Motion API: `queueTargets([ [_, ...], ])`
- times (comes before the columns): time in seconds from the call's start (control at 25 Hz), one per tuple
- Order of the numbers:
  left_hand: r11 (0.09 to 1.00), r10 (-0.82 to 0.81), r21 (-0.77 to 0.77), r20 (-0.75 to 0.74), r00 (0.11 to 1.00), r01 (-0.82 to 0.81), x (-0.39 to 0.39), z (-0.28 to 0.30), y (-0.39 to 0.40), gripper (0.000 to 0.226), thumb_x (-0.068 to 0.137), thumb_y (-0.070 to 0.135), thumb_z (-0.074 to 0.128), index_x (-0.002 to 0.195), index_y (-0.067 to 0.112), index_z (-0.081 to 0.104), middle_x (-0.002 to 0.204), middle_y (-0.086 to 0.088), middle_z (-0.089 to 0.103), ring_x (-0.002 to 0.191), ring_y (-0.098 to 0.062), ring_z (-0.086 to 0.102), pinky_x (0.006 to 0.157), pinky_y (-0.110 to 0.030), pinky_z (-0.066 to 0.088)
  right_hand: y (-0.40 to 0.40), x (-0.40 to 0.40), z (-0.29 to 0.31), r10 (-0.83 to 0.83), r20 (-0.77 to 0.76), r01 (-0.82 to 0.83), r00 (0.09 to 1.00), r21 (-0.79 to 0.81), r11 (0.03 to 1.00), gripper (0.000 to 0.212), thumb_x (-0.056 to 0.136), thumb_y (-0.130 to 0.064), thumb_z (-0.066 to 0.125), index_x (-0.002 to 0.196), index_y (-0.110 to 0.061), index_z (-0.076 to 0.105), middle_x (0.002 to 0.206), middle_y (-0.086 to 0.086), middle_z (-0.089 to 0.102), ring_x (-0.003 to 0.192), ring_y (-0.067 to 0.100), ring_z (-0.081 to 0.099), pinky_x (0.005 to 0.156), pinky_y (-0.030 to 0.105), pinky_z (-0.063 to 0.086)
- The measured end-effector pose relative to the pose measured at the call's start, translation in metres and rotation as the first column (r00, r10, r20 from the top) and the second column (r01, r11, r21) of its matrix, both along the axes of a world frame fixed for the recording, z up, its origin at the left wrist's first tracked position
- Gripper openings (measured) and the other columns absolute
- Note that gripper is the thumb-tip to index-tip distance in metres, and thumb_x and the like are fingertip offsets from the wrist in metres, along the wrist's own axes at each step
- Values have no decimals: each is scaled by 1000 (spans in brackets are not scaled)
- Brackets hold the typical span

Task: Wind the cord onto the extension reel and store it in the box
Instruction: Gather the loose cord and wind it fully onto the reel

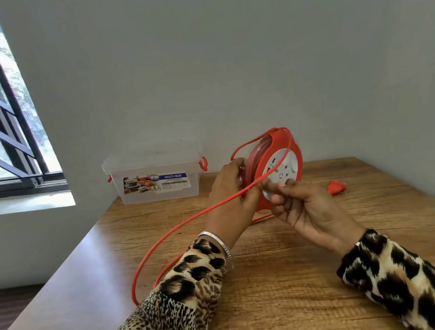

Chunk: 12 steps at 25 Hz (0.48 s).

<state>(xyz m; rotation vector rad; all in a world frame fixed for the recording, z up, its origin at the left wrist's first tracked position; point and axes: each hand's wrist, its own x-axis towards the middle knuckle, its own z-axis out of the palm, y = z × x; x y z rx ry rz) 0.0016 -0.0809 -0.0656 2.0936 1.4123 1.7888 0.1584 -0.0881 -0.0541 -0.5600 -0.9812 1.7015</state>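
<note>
Brightness: even daylight, moderately bright.
Source: window (0, 104) at 9 o'clock — its panes overexposed, the view outside washed out.
Glare: pale sheen on the table (72, 290) toward 8 o'clock; sill blown white.
Shadows: soft and faint — a weak one under the hands, falling toward 3 o'clock.
Distortion: wide-angle; window bars lean and bow at the left edge.
Sharpness: slightly soft overall; box (157, 175) label print mostly unreadable.

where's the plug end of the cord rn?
In the head view, the red plug lies on the wooden table, right of the red extension reel and just beyond the right hand.
</note>
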Motion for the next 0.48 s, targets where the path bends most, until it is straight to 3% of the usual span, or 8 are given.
queueTargets([
  [0.08,990,-51,-126,148,988,70,-7,2,3,37,86,43,64,115,21,59,101,5,67,87,-8,65,73,-22,53,2,4,-1,-96,278,73,956,89,993,10,90,-10,57,96,-5,63,94,13,74,53,10,60,53,23,48],
  [0.12,980,-76,-164,235,969,116,-12,2,4,29,87,40,65,111,23,61,97,4,68,82,-9,67,68,-22,54,4,6,-1,-210,455,134,865,195,972,11,90,-13,60,100,-7,62,89,10,75,51,8,59,54,24,47],
  [0.16,969,-104,-182,309,945,166,-17,1,5,23,88,36,66,107,24,62,96,2,69,81,-9,68,66,-22,56,5,8,-2,-384,585,191,714,364,911,14,89,-16,62,102,-11,64,83,4,74,52,4,58,57,22,46],
  [0.24,946,-152,-212,380,913,246,-26,-1,6,20,90,35,65,106,22,64,103,-3,70,88,-15,70,69,-29,60,2,14,-2,-726,548,150,414,746,649,17,86,-16,66,102,-21,68,85,-11,66,66,-3,58,63,12,43],
  [0.32,926,-170,-258,368,914,277,-29,0,5,24,90,35,65,108,20,65,103,-3,70,88,-14,71,68,-27,60,-1,16,-1,-861,407,-75,305,911,405,29,83,-7,62,104,-25,69,107,-9,58,90,0,55,75,16,44],
  [0.4,916,-170,-299,317,933,268,-26,2,3,23,90,37,65,106,21,65,95,6,70,78,-1,69,61,-13,54,-1,15,-1,-909,362,-302,206,907,293,42,80,-1,59,109,-29,68,126,3,52,107,18,52,83,35,48],
  [0.48,910,-190,-309,278,942,275,-25,2,2,22,89,40,64,105,25,64,94,9,69,78,2,68,62,-12,53,-1,15,-1,-920,380,-421,93,852,310,50,81,-5,63,120,-37,62,134,7,47,116,26,49,89,44,48],
])
